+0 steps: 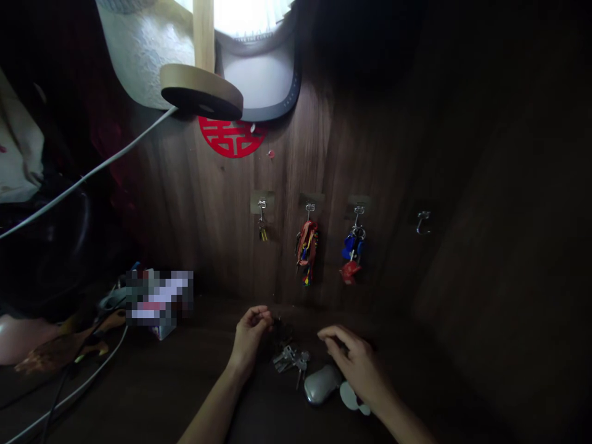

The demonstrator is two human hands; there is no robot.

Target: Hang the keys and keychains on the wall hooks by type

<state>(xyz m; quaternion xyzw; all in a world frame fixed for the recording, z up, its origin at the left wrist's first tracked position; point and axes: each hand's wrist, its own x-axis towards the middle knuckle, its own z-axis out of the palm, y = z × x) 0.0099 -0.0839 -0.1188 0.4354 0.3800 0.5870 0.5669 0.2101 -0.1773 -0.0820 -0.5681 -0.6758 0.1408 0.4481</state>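
Observation:
My left hand (pixel 252 333) has thumb and fingers pinched together just above the dark surface; what they hold, if anything, I cannot make out. Dark, hard-to-see items (pixel 283 333) lie right beside its fingertips. Close by, a bunch of silver keys (pixel 290 357) rests on the surface between my hands. My right hand (pixel 354 361) hovers to the right, fingers curved, thumb apart and nothing visible between them. Below it sit a shiny silver rounded object (pixel 321 385) and a white round piece (pixel 350 396), partly covered by that hand.
On the wooden back panel, hooks carry small keys (pixel 263 234), a colourful braided bundle (pixel 306 253) and a blue-and-red key bunch (pixel 354 250). A bare hook (pixel 423 223) is farther right. Caps (pixel 259 80) and a lamp (pixel 201 91) hang overhead. A blurred box (pixel 160 302) and cables stand left.

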